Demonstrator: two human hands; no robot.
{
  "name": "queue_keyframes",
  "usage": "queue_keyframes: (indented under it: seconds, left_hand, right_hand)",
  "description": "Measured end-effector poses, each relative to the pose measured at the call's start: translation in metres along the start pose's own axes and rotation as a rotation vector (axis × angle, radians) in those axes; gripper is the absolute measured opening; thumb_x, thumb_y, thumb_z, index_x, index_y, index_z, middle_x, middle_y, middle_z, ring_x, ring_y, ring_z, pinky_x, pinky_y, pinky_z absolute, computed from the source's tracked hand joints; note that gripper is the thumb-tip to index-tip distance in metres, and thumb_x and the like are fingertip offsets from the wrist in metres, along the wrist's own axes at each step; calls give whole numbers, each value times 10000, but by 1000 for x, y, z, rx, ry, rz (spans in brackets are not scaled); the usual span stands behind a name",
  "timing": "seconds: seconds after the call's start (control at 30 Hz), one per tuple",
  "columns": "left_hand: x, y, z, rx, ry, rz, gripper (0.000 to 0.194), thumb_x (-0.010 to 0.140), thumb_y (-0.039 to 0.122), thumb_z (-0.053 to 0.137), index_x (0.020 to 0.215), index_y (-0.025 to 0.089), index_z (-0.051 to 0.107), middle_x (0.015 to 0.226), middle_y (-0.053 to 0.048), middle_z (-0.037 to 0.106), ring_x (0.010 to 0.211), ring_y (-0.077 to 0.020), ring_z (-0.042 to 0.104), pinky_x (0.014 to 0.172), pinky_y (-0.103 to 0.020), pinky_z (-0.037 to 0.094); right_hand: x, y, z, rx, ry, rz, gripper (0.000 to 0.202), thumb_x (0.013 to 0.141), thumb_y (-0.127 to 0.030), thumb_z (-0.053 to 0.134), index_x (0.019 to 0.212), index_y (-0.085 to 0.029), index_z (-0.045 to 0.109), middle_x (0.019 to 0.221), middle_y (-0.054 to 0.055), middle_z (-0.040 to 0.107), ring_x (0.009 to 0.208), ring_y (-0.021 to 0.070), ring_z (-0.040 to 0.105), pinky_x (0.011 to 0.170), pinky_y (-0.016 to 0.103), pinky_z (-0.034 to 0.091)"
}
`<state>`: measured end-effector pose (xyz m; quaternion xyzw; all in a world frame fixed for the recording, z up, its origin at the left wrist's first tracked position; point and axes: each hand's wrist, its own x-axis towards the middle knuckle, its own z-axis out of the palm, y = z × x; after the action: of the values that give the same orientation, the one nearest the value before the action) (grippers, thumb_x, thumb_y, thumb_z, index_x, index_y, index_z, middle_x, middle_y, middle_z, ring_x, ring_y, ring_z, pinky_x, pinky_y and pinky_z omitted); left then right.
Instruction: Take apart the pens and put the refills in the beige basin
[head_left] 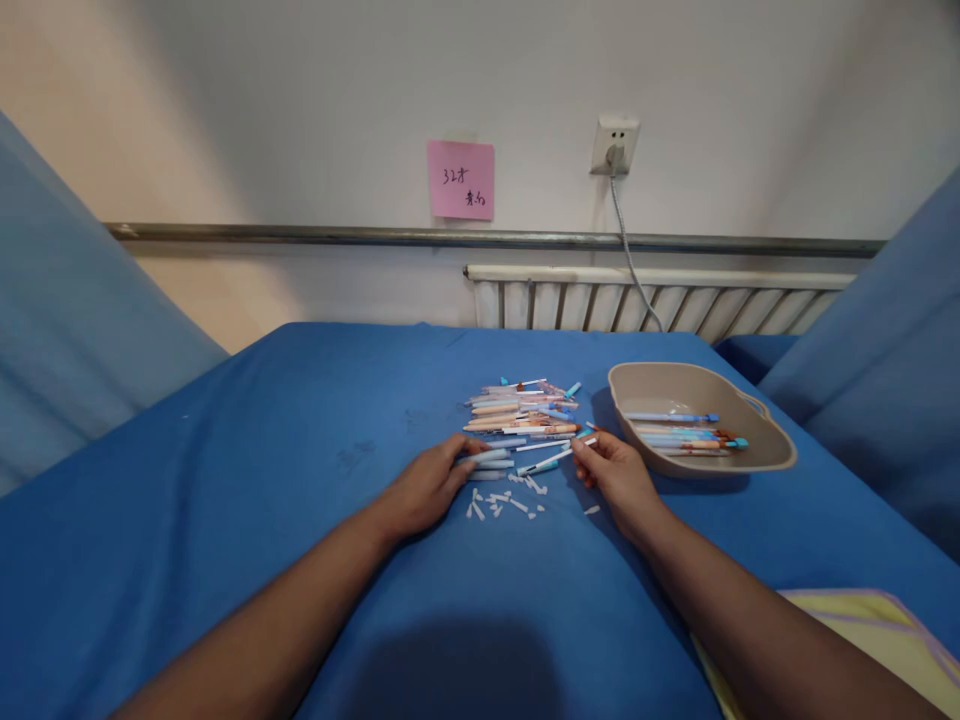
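Note:
A white pen refill [551,460] with a dark tip is pinched in my right hand [616,478], its tip pointing left. The fingers of my left hand [435,485] are closed on a light blue pen barrel [492,456]. More pale barrels [487,476] lie just beneath it. Beyond both hands is a pile of pens [517,405] in peach, white, pink and blue, with loose parts among them. Small white plastic pieces [517,504] are scattered on the blue cloth [337,580] in front of the barrels. My right fingertips hide the refill's grip point.
A beige basin [765,440] at the right holds several pens [682,440]. A yellow cloth [862,620] lies at the lower right. Behind the table are a radiator [570,300], a metal rail [337,236], a pink note [460,180] and a plugged-in cable [626,240]. Blue curtains hang on both sides.

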<state>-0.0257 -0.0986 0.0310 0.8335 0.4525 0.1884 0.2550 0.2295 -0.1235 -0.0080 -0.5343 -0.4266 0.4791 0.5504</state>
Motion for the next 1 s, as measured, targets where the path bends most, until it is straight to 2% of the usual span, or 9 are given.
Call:
queue_keyframes:
  seconds: [0.17, 0.3, 0.4, 0.53, 0.67, 0.77, 0.9, 1.0]
  left_hand:
    - [14, -13, -1, -58, 202, -147, 285, 910, 387, 362, 1018, 175, 520, 931, -31, 628, 862, -174, 578, 784, -294, 450]
    - [27, -20, 3, -38, 207, -168, 265, 908, 365, 363, 996, 171, 520, 908, -30, 630, 842, -177, 584, 764, -298, 439]
    - [27, -21, 5, -79, 195, -173, 241, 909, 367, 364, 971, 178, 501, 934, -35, 653, 850, -180, 597, 776, -308, 439]
    - [23, -26, 8, -148, 279, -161, 207, 902, 370, 373, 953, 186, 453, 979, -52, 663, 902, -186, 600, 820, -325, 431]
    - [21, -30, 6, -118, 337, -188, 198, 888, 347, 376, 966, 180, 450, 902, -38, 643, 810, -169, 598, 774, -305, 437]
    - [22, -25, 5, 19, 314, -205, 209, 857, 303, 408, 992, 175, 502, 898, -35, 625, 809, -174, 578, 735, -286, 418]
    - [29, -18, 4, 159, 139, -258, 229, 808, 323, 479, 939, 193, 615, 720, -5, 620, 666, -177, 569, 602, -258, 371]
    - [37, -17, 3, 185, 77, -306, 247, 780, 353, 524, 930, 216, 664, 678, 1, 631, 635, -181, 576, 561, -245, 341]
  right_hand:
    - [0, 1, 0, -17, -10, -8, 368, 673, -510, 654, 639, -160, 547, 531, -38, 508, 465, 84, 437, 443, 205, 333]
    - [0, 1, 1, -16, -16, -13, 375, 667, -516, 658, 639, -159, 547, 521, -38, 506, 457, 84, 443, 440, 204, 335]
    - [0, 0, 1, -17, -19, -14, 381, 659, -522, 663, 633, -160, 547, 514, -37, 509, 454, 86, 449, 437, 205, 336]
    - [-1, -2, 2, -9, -17, -7, 394, 637, -535, 678, 624, -162, 551, 509, -34, 510, 450, 89, 444, 430, 208, 333]
    - [-1, -2, 2, 10, -17, 5, 395, 628, -537, 688, 625, -165, 555, 512, -32, 513, 459, 94, 446, 430, 208, 333]
    - [0, -1, 1, 6, -25, -4, 388, 636, -535, 685, 626, -168, 560, 514, -30, 517, 464, 96, 445, 439, 214, 338]
    - [0, -1, 2, 10, -29, 0, 395, 632, -541, 685, 622, -167, 559, 508, -28, 517, 457, 96, 443, 434, 216, 331]
    - [0, -3, 3, 14, -29, 7, 402, 622, -546, 689, 623, -166, 559, 510, -29, 519, 457, 95, 445, 432, 214, 327]
